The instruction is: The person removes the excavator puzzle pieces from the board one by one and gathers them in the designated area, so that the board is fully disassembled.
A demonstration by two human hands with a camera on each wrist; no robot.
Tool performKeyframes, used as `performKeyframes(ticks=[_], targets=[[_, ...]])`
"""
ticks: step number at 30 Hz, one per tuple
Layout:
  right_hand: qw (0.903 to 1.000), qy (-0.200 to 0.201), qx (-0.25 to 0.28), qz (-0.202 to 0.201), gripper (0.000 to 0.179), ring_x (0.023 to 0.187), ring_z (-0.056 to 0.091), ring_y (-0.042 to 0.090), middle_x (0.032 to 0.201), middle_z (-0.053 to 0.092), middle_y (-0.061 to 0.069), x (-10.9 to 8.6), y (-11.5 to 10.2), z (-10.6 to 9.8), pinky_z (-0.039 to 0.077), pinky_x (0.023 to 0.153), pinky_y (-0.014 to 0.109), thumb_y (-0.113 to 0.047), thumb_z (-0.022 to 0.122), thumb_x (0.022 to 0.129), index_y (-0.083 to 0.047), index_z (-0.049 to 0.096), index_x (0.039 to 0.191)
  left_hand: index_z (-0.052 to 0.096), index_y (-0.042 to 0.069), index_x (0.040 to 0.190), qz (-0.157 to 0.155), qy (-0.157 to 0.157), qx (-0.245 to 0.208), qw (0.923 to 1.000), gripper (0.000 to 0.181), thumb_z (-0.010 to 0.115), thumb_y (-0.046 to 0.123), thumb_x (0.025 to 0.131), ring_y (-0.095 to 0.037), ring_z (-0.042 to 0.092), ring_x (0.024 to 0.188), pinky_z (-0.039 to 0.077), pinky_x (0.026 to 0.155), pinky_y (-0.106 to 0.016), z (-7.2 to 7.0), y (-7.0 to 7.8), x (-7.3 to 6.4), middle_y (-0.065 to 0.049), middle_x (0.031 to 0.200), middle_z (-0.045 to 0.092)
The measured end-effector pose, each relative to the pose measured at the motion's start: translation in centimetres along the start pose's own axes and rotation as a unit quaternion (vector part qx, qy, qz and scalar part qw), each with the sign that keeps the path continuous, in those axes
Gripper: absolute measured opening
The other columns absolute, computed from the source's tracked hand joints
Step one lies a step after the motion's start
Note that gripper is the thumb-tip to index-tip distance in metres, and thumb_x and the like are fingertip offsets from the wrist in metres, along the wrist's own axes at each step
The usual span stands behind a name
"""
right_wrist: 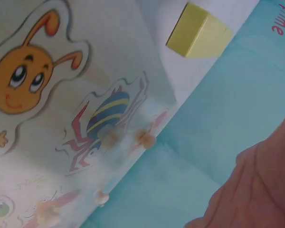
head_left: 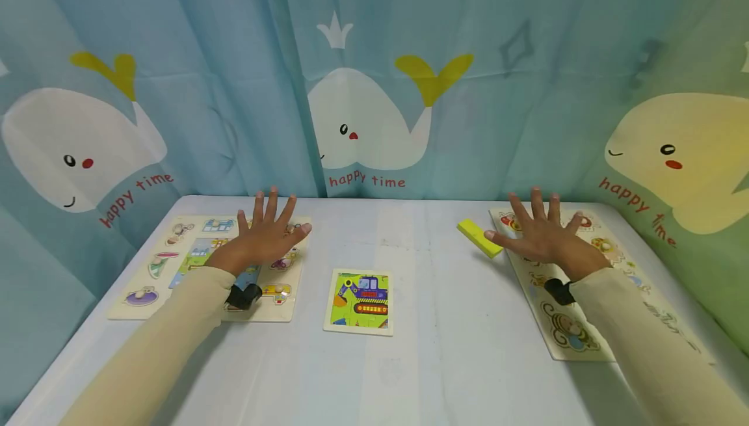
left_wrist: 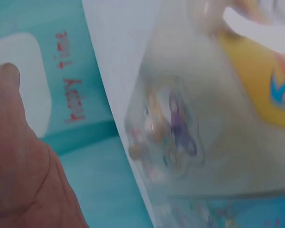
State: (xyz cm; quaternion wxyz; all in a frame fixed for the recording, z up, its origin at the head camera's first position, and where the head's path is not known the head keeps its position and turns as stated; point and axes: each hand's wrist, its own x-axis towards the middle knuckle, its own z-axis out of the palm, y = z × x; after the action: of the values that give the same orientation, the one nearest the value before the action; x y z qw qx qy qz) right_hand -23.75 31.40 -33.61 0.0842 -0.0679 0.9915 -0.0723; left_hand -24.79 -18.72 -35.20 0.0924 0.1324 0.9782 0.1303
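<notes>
My left hand (head_left: 260,239) is spread with straight fingers over a wooden peg puzzle board (head_left: 170,312) on the table's left side. It holds nothing. On the right, my right hand (head_left: 544,236) is likewise spread above a second peg puzzle board (head_left: 541,322) with insect pieces. Its thumb reaches toward a yellow block (head_left: 480,238), and from the head view I cannot tell whether they touch. Between the hands lies a small square jigsaw puzzle (head_left: 359,302) with a purple excavator picture. In the right wrist view the yellow block (right_wrist: 199,33) stands beside the board's edge, apart from the hand.
A white table (head_left: 409,374) carries everything. Behind it and along both sides hangs a blue curtain (head_left: 246,120) with printed whales. Small wooden knobs (right_wrist: 102,197) stick up from the puzzle pieces on the boards.
</notes>
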Motion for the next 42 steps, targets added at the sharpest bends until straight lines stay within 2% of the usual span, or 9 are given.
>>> performKeyframes(ticks=[7, 12, 18, 22, 27, 32, 37, 42], targets=[[0.9966, 0.042, 0.002, -0.070, 0.095, 0.138, -0.015, 0.053, 0.154, -0.014, 0.033, 0.6, -0.7, 0.6, -0.005, 0.101, 0.073, -0.063, 0.045, 0.095, -0.004, 0.001, 0.155, 0.002, 0.015, 0.158, 0.031, -0.022, -0.010, 0.9992, 0.081, 0.019, 0.067, 0.098, -0.040, -0.023, 0.141, -0.014, 0.101, -0.069, 0.9, 1.6, -1.7, -0.018, 0.159, -0.016], [0.9896, 0.066, 0.014, -0.127, 0.081, 0.140, -0.008, 0.053, 0.154, -0.003, 0.035, 0.7, -1.0, 1.1, 0.003, 0.103, 0.072, -0.048, 0.047, 0.100, 0.001, 0.013, 0.154, 0.010, 0.016, 0.158, 0.079, -0.040, -0.017, 0.9959, 0.075, 0.024, 0.062, 0.100, -0.042, -0.011, 0.144, -0.005, 0.105, -0.068, 1.6, 3.4, -3.6, -0.018, 0.161, -0.005], [0.9834, 0.088, 0.056, -0.148, 0.059, 0.138, 0.002, 0.057, 0.151, 0.011, 0.040, 0.4, -2.1, 1.5, 0.009, 0.105, 0.068, -0.020, 0.052, 0.101, 0.008, 0.028, 0.147, 0.025, 0.022, 0.156, 0.132, -0.081, -0.042, 0.9871, 0.065, 0.028, 0.058, 0.102, -0.036, -0.009, 0.146, 0.001, 0.109, -0.064, 3.1, 5.5, -5.8, -0.014, 0.162, 0.004], [0.9802, 0.087, 0.093, -0.151, 0.056, 0.140, 0.004, 0.052, 0.152, 0.015, 0.037, 0.1, -3.2, 1.6, 0.012, 0.107, 0.065, -0.015, 0.053, 0.100, 0.007, 0.031, 0.147, 0.033, 0.029, 0.153, 0.153, -0.100, -0.043, 0.9822, 0.061, 0.029, 0.059, 0.101, -0.036, -0.009, 0.145, 0.002, 0.110, -0.063, 4.2, 6.3, -6.6, -0.014, 0.162, 0.004], [0.9776, 0.095, 0.102, -0.158, 0.054, 0.142, 0.010, 0.048, 0.153, 0.020, 0.032, 0.0, -4.7, 1.9, 0.017, 0.108, 0.063, -0.015, 0.053, 0.100, 0.005, 0.034, 0.146, 0.034, 0.038, 0.151, 0.154, -0.122, -0.020, 0.9804, 0.060, 0.028, 0.066, 0.098, -0.033, -0.012, 0.145, 0.002, 0.111, -0.060, 5.1, 7.0, -6.9, -0.012, 0.162, -0.001], [0.9734, 0.107, 0.110, -0.170, 0.047, 0.140, 0.017, 0.048, 0.150, 0.027, 0.031, 0.2, -6.1, 2.3, 0.020, 0.108, 0.061, -0.014, 0.053, 0.100, 0.005, 0.043, 0.142, 0.036, 0.042, 0.149, 0.138, -0.140, -0.001, 0.9805, 0.061, 0.033, 0.069, 0.094, -0.034, -0.013, 0.145, 0.002, 0.112, -0.057, 5.2, 7.5, -7.1, -0.016, 0.161, -0.002], [0.9689, 0.106, 0.124, -0.186, 0.041, 0.139, 0.021, 0.048, 0.148, 0.033, 0.031, 0.5, -7.4, 2.7, 0.021, 0.108, 0.060, -0.014, 0.051, 0.101, 0.006, 0.049, 0.137, 0.039, 0.040, 0.148, 0.145, -0.138, 0.011, 0.9796, 0.065, 0.046, 0.069, 0.090, -0.035, -0.011, 0.145, 0.004, 0.112, -0.057, 5.0, 7.7, -7.0, -0.015, 0.162, 0.000], [0.9640, 0.111, 0.134, -0.200, 0.038, 0.137, 0.028, 0.046, 0.144, 0.040, 0.029, 0.7, -8.5, 2.8, 0.023, 0.108, 0.058, -0.010, 0.052, 0.100, 0.006, 0.051, 0.135, 0.038, 0.036, 0.150, 0.163, -0.140, 0.014, 0.9766, 0.067, 0.059, 0.057, 0.090, -0.036, -0.010, 0.146, 0.006, 0.112, -0.059, 5.2, 7.9, -7.0, -0.016, 0.161, 0.000]])
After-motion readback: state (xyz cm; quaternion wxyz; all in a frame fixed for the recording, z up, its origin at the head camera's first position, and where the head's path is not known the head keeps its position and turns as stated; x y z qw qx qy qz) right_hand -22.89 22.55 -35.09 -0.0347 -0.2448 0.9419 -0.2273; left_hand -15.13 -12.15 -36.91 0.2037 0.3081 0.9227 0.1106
